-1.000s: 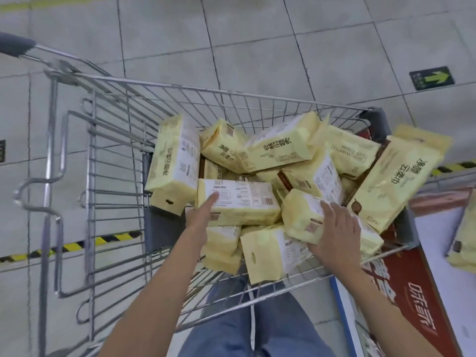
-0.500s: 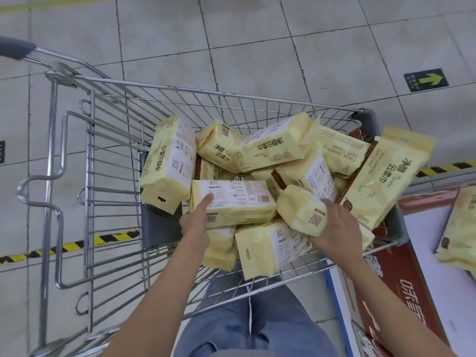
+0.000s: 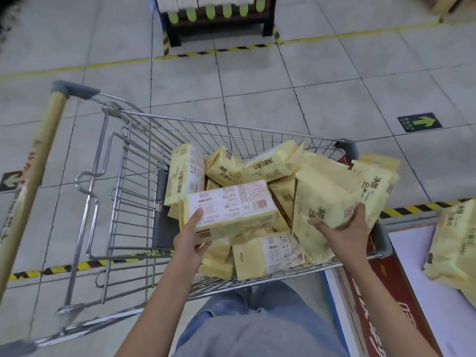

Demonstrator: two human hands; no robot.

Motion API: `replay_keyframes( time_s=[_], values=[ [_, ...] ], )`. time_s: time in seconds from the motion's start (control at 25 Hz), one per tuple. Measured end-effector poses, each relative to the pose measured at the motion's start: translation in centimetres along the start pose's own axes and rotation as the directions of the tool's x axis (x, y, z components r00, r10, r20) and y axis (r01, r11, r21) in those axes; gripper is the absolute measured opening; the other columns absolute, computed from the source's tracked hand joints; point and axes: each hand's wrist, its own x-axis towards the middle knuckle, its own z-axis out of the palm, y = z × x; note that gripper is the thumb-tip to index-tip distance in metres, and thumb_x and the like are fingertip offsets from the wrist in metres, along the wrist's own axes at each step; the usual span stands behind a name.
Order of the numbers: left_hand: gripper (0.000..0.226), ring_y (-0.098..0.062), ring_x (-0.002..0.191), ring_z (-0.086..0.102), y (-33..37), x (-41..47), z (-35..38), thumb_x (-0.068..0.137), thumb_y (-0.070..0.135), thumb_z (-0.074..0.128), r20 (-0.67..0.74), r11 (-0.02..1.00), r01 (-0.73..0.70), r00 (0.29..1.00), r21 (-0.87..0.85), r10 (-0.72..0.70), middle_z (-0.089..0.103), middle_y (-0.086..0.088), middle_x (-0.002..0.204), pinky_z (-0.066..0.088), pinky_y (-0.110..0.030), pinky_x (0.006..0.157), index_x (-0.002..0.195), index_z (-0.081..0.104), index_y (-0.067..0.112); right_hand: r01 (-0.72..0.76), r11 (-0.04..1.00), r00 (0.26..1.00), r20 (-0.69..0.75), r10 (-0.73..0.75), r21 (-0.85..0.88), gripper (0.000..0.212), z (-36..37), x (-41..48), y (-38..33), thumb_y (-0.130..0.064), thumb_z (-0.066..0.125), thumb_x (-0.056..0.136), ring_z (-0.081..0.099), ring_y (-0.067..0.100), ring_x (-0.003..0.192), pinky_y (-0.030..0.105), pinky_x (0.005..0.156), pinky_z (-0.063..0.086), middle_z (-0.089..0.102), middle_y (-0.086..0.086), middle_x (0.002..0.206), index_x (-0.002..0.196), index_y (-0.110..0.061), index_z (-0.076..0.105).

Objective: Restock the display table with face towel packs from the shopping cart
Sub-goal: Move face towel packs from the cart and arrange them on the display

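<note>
A wire shopping cart (image 3: 134,161) stands in front of me, holding several pale yellow face towel packs (image 3: 260,168). My left hand (image 3: 190,240) grips one pack (image 3: 231,210) by its near left end, label side up, raised above the pile. My right hand (image 3: 345,230) holds a second pack (image 3: 324,199) from underneath at the cart's right side. The display table (image 3: 422,292), white-topped with a red front, sits at the lower right with a pack (image 3: 456,248) lying on it.
The cart handle (image 3: 33,173) slants up the left side. Yellow-black hazard tape (image 3: 64,267) runs across the tiled floor. A dark shelf unit (image 3: 219,19) stands at the top. My legs in blue jeans (image 3: 257,328) are just behind the cart.
Both hands have closed on packs and lifted them off the pile. The view has tilted up, showing more floor and the shelf unit.
</note>
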Motion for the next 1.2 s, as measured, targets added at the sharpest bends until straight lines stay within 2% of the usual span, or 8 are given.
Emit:
replay_keyframes(
  time_s=[0.12, 0.2, 0.32, 0.56, 0.76, 0.88, 0.96, 1.2],
  values=[
    [0.040, -0.024, 0.107, 0.061, -0.1, -2.0, -1.7, 0.075, 0.034, 0.073, 0.040, 0.996, -0.065, 0.997, -0.060, 0.067, 0.069, -0.007, 0.109, 0.051, -0.040, 0.086, 0.110, 0.062, 0.017, -0.201, 0.956, 0.979, 0.014, 0.203, 0.214, 0.104, -0.5, -1.0, 0.8, -0.035, 0.086, 0.060, 0.042, 0.027, 0.132, 0.052, 0.109, 0.035, 0.043, 0.009, 0.144, 0.143, -0.012, 0.029],
    [0.031, -0.023, 0.102, 0.063, -0.3, -2.9, -2.7, 0.076, 0.033, 0.072, 0.059, 0.990, -0.097, 0.993, -0.103, 0.103, 0.073, -0.004, 0.100, 0.052, -0.038, 0.082, 0.104, 0.064, 0.020, -0.265, 0.877, 0.959, 0.020, 0.281, 0.400, 0.090, -0.8, -1.9, 1.2, -0.027, 0.083, 0.068, 0.048, 0.027, 0.127, 0.052, 0.104, 0.041, 0.048, 0.007, 0.141, 0.143, -0.018, 0.034],
    [0.022, -0.022, 0.094, 0.064, -0.5, -3.6, -4.0, 0.080, 0.032, 0.069, 0.066, 0.983, -0.095, 0.992, -0.156, 0.106, 0.075, -0.001, 0.086, 0.053, -0.036, 0.075, 0.098, 0.064, 0.021, -0.292, 0.720, 0.931, 0.013, 0.366, 0.630, 0.063, -1.5, -4.0, 1.0, -0.012, 0.073, 0.078, 0.061, 0.020, 0.112, 0.039, 0.087, 0.056, 0.061, 0.003, 0.127, 0.134, -0.022, 0.048],
    [0.028, -0.022, 0.093, 0.066, 0.5, -4.1, -4.2, 0.077, 0.035, 0.071, 0.247, 0.999, 0.001, 0.969, -0.053, 0.013, 0.076, -0.003, 0.087, 0.052, -0.037, 0.072, 0.100, 0.065, 0.020, -0.262, 0.557, 0.857, -0.075, 0.510, 0.788, 0.045, -3.1, -9.5, 0.9, -0.013, 0.066, 0.083, 0.060, 0.023, 0.110, 0.048, 0.089, 0.049, 0.066, -0.002, 0.117, 0.125, -0.023, 0.055],
    [0.046, -0.023, 0.087, 0.071, 1.8, -4.7, -3.6, 0.061, 0.036, 0.077, 0.417, 0.980, 0.080, 0.896, 0.182, -0.151, 0.076, -0.007, 0.092, 0.060, -0.037, 0.062, 0.101, 0.065, 0.018, -0.131, 0.421, 0.694, -0.220, 0.685, 0.898, 0.044, -2.3, -18.2, 1.3, -0.021, 0.064, 0.085, 0.061, 0.013, 0.084, 0.025, 0.055, 0.049, 0.065, -0.001, 0.109, 0.128, -0.019, 0.053],
    [0.047, -0.023, 0.091, 0.068, 0.9, -5.3, -2.7, 0.058, 0.037, 0.076, 0.459, 0.937, 0.092, 0.853, 0.336, -0.248, 0.076, -0.006, 0.089, 0.059, -0.037, 0.061, 0.100, 0.065, 0.019, -0.085, 0.372, 0.598, -0.251, 0.761, 0.925, 0.046, -1.5, -23.9, 2.5, -0.025, 0.066, 0.083, 0.062, 0.017, 0.095, 0.034, 0.074, 0.049, 0.067, -0.002, 0.112, 0.127, -0.021, 0.054],
    [0.046, -0.023, 0.093, 0.067, -0.7, -6.4, -1.7, 0.058, 0.037, 0.075, 0.487, 0.879, 0.094, 0.802, 0.468, -0.345, 0.076, -0.005, 0.091, 0.059, -0.036, 0.064, 0.100, 0.065, 0.020, -0.031, 0.345, 0.488, -0.287, 0.824, 0.938, 0.046, -1.3, -28.2, 3.2, -0.024, 0.067, 0.082, 0.061, 0.022, 0.102, 0.041, 0.085, 0.049, 0.067, 0.000, 0.116, 0.126, -0.019, 0.054],
    [0.042, -0.026, 0.097, 0.067, -7.5, -10.9, 0.9, 0.062, 0.036, 0.073, 0.463, 0.615, 0.012, 0.647, 0.788, -0.606, 0.074, -0.009, 0.101, 0.060, -0.037, 0.060, 0.101, 0.066, 0.020, 0.178, 0.300, 0.214, -0.334, 0.918, 0.937, 0.056, -0.4, -38.5, 4.1, -0.031, 0.073, 0.066, 0.065, 0.021, 0.092, 0.035, 0.068, 0.051, 0.071, 0.003, 0.107, 0.119, -0.018, 0.059]
  ],
)
